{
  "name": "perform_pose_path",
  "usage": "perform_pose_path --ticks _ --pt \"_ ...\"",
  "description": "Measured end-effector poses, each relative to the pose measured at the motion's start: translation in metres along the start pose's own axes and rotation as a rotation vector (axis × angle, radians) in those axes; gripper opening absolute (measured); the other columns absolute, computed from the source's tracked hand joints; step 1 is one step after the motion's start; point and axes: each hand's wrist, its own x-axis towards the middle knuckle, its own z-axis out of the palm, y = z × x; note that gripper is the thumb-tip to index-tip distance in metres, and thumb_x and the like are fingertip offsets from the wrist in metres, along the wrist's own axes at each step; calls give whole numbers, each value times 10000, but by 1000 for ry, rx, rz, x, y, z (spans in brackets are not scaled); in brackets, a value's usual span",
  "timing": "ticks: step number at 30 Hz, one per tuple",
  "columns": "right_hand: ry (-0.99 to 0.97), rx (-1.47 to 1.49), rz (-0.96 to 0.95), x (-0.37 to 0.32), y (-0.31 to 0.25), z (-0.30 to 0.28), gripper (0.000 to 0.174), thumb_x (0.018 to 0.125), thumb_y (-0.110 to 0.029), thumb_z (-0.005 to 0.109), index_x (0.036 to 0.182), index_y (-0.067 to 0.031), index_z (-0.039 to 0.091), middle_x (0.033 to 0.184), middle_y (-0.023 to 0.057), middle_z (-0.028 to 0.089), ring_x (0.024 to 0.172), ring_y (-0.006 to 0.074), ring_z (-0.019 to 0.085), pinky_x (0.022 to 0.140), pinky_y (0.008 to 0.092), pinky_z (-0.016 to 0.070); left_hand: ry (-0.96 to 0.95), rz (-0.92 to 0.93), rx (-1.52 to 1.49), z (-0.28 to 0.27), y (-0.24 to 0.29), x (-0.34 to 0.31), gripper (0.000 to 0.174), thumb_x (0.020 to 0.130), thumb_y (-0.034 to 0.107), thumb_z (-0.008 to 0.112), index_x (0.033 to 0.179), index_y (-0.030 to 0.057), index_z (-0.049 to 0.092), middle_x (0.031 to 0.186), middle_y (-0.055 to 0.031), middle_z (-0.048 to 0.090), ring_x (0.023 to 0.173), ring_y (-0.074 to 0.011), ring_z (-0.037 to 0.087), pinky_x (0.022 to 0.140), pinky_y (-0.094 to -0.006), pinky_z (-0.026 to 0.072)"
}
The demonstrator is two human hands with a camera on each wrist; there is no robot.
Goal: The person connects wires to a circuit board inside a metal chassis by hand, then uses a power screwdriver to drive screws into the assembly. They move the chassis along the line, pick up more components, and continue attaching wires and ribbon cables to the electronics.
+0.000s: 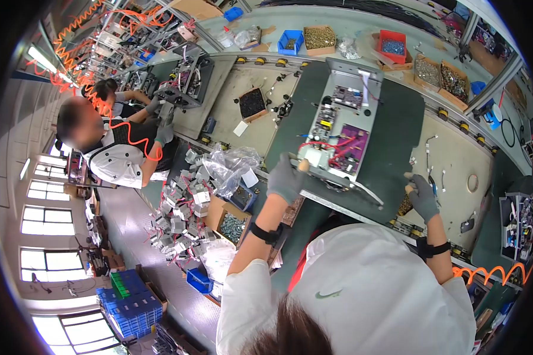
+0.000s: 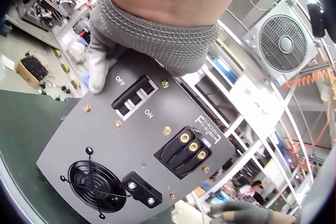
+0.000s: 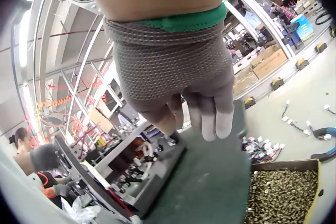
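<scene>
A grey metal machine chassis (image 1: 364, 121) with circuit boards and red wires inside lies on the dark green mat. My left hand (image 1: 286, 178), gloved in grey, grips the left end of its front panel (image 2: 128, 142). That panel carries an OFF/ON breaker switch (image 2: 135, 97), a black fan guard (image 2: 94, 184) and a black terminal block (image 2: 184, 153). Off to the right of the chassis, my gloved right hand (image 1: 422, 198) hangs in the air with fingers loosely bent and nothing in them. Close below it is a box of brass-coloured screws (image 3: 283, 195).
Bundles of connector wires (image 3: 262, 149) lie beside the screw box. Along the back stand a blue bin (image 1: 290, 42), a red bin (image 1: 392, 47) and several cardboard boxes of small parts. Left of me are heaped grey parts (image 1: 180, 219). Another person (image 1: 121, 139) works further left.
</scene>
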Motion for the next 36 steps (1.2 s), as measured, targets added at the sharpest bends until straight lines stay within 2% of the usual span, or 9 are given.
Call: perform_pose_path --ticks 11,13,18,20,21,29,31,34,36 --pt "182 463 295 -53 -20 -46 343 873 -108 516 1193 13 530 1034 51 585 923 104 525 820 233 422 -588 701 57 66 121 -47 398 850 371 550 1084 55 488 811 -168 637 763 -381 606 687 -458 465" --pt "346 361 302 -73 -4 -60 343 869 -100 518 1194 12 530 1084 70 588 984 120 531 846 245 419 -908 742 208 73 154 -42 371 861 352 529 1104 75 490 854 -184 631 811 -374 603 708 -450 463" --pt "667 452 532 -111 -8 -77 336 875 -142 483 1166 8 558 1072 18 583 981 89 509 851 221 386 -1054 976 239 125 185 -34 380 864 308 515 1171 82 512 911 -205 627 851 -380 595 732 -441 457" --pt "738 535 501 -121 -8 -73 311 876 -128 487 1143 14 561 1071 28 586 985 99 514 877 232 383 -1109 1000 211 133 194 -35 378 861 274 520 1182 75 510 938 -209 623 871 -382 589 748 -434 457" --pt "801 297 381 -122 -3 -68 309 875 -166 534 1146 -22 574 932 -2 581 819 58 490 722 197 401 -1127 994 175 136 196 -35 375 859 257 524 1182 68 506 955 -213 618 885 -382 584 759 -429 457" --pt "958 355 470 -124 -21 -58 325 884 -171 536 1173 -22 542 938 28 577 848 66 494 771 220 413 -1197 958 144 141 192 -32 411 840 256 559 1190 48 499 984 -197 613 896 -332 590 771 -390 457" --pt "994 245 435 -120 -44 -58 293 855 -128 540 1132 -34 558 947 72 587 851 137 539 771 267 435 -1215 945 113 134 193 -33 450 839 241 558 1252 99 448 969 -219 614 903 -385 587 777 -422 466" --pt "930 -571 81 -109 -77 -60 274 744 -71 566 1017 -51 584 925 132 585 828 317 545 740 393 460 -1208 900 44 142 184 -33 468 836 266 571 1258 104 449 969 -210 622 903 -377 595 781 -412 469" --pt "746 -511 16 -105 -74 -47 247 731 -91 580 975 -55 591 901 117 581 812 305 546 717 392 455 -1202 877 42 142 184 -33 467 840 270 567 1260 101 452 992 -210 617 916 -370 592 793 -404 466"
